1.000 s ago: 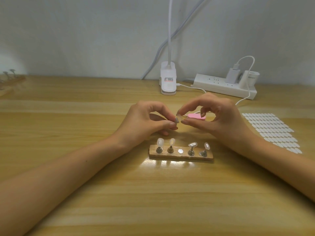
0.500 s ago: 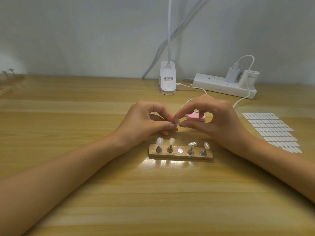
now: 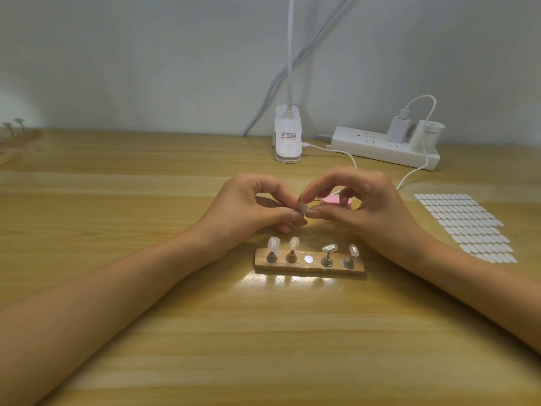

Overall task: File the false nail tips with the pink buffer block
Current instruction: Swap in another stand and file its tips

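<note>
**A:** Head view, nearest first: what sits just this side of the hands?

**B:** A wooden stand (image 3: 310,267), with four tips (image 3: 329,248) upright on pegs and its middle spot bare.

**A:** And the fifth?

**B:** Between the hands. The left hand (image 3: 248,209) and the right hand (image 3: 363,206) meet fingertip to fingertip, and each pinches the loose tip (image 3: 302,206) with thumb and forefinger.

**A:** The pink block?

**B:** The pink block (image 3: 336,200) shows just behind the right hand's curled fingers, apart from the loose tip. I cannot tell whether those fingers hold it or it lies on the table (image 3: 263,332).

**A:** So no filing at this moment?

**B:** I judge not. The block must meet this tip first. Whether the four on the stand are done is too small to read.

**A:** Farther off?

**B:** A sticker sheet (image 3: 462,227) lies right of the right hand. Beyond both hands are a lamp base (image 3: 288,139) and a power strip (image 3: 383,148).
</note>
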{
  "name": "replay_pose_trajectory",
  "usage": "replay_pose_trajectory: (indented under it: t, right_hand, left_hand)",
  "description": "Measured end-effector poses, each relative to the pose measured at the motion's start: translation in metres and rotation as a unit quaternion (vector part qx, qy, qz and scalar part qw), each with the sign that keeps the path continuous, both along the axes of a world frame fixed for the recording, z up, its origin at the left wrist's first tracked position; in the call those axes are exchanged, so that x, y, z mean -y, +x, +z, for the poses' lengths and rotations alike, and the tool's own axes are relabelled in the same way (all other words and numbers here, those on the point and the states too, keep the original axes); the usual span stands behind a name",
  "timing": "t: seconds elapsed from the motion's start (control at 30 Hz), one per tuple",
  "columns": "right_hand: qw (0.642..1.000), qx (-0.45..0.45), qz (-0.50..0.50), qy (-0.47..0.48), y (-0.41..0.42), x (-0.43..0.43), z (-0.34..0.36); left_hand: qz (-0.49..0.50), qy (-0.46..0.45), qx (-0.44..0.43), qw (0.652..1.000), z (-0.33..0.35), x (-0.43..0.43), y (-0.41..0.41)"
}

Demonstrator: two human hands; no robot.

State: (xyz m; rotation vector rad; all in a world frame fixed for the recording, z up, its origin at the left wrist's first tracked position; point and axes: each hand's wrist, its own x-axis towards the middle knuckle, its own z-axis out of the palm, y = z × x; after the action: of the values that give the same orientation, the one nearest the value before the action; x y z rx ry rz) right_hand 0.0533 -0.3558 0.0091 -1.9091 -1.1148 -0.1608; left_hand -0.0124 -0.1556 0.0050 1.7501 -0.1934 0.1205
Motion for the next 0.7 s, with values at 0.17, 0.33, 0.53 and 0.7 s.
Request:
replay_pose_trajectory:
  t: [0.17, 0.33, 0.53, 0.7]
  right_hand:
    - [1.000, -0.014, -0.003, 0.006, -0.0014, -0.0014, 0.0002]
    - [0.999, -0.026, 0.001, 0.019, -0.0030, -0.0025, -0.0005]
    - [0.992, -0.119, 0.030, 0.032, -0.0012, -0.0005, 0.0044]
    - [0.990, -0.131, 0.031, 0.034, -0.0002, -0.0039, 0.0029]
  left_hand:
    - [0.000, -0.006, 0.000, 1.000, 0.0009, 0.0006, -0.0018]
    - [0.003, -0.002, 0.012, 1.000, 0.0023, 0.0018, -0.0025]
    - [-0.005, 0.009, 0.034, 0.999, 0.0028, 0.0024, -0.0034]
    - [-0.012, 0.051, 0.069, 0.996, 0.0024, 0.0021, -0.0038]
